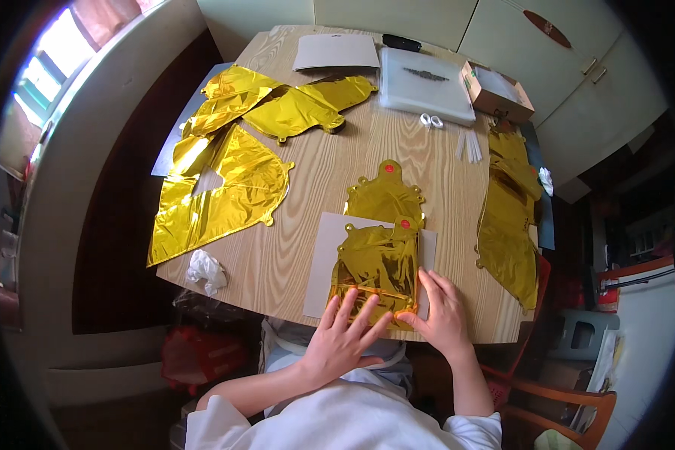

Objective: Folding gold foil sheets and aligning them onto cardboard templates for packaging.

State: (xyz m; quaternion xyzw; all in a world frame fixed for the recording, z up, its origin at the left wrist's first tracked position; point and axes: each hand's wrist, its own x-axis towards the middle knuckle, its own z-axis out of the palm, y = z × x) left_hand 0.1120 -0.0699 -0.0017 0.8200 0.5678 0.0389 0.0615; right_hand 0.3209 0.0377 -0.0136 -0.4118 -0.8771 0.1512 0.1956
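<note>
Across the wooden table (307, 180) lie crumpled gold foil balloons (232, 157), more draped at the right edge (508, 217). A cardboard box (496, 91), clear plastic packet (424, 84), white straws (470, 146) and crumpled tissue (206, 270) sit about.

Light wood-grain table (300, 187) seen from above, pale cream cabinet doors (577, 67) along the far wall, bright window (49, 71) at upper left throwing daylight, dark floor (116, 247) beside the table, orange-brown wooden chair (570, 409) at lower right
</note>
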